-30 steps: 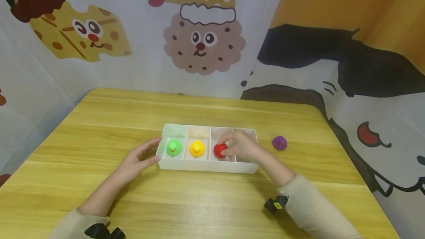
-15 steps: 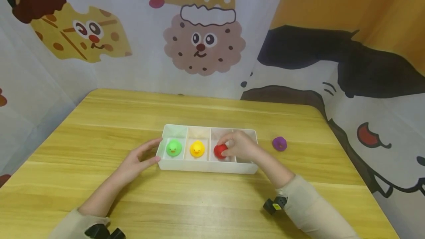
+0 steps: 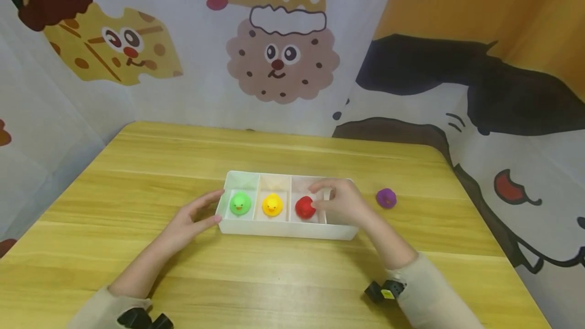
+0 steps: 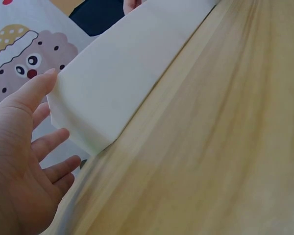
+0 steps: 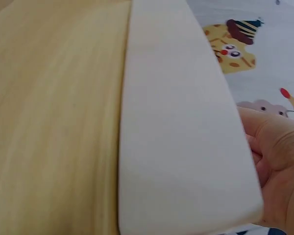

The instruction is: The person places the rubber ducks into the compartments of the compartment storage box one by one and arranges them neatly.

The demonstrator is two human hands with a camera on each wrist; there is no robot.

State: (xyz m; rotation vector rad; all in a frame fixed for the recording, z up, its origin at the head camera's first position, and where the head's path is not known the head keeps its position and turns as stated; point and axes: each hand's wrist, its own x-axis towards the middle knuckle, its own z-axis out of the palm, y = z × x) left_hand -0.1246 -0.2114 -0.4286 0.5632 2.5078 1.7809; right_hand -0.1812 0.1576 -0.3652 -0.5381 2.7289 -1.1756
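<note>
A white divided tray (image 3: 283,228) stands on the table with toy ducks in separate compartments: a green duck (image 3: 240,203) at the left, a yellow duck (image 3: 272,204) beside it, then a red duck (image 3: 304,208). My right hand (image 3: 345,202) is over the tray's right end, thumb and forefinger spread apart, the thumb tip close by the red duck. At the left end, my left hand (image 3: 189,220) touches the tray with relaxed fingers; in the left wrist view its thumb (image 4: 48,81) lies at the tray's corner. The right hand's fingers are partly hidden behind the tray wall in the right wrist view.
A small round purple toy (image 3: 386,198) lies on the wooden table (image 3: 274,283) to the right of the tray. Behind the table hangs a printed curtain (image 3: 192,105) with cartoon figures. Each wrist carries a small black camera, such as the right one (image 3: 384,291).
My right hand has let go of the red duck; its thumb and fingers have spread and drawn slightly to the right. The left hand and the tray have stayed put.
</note>
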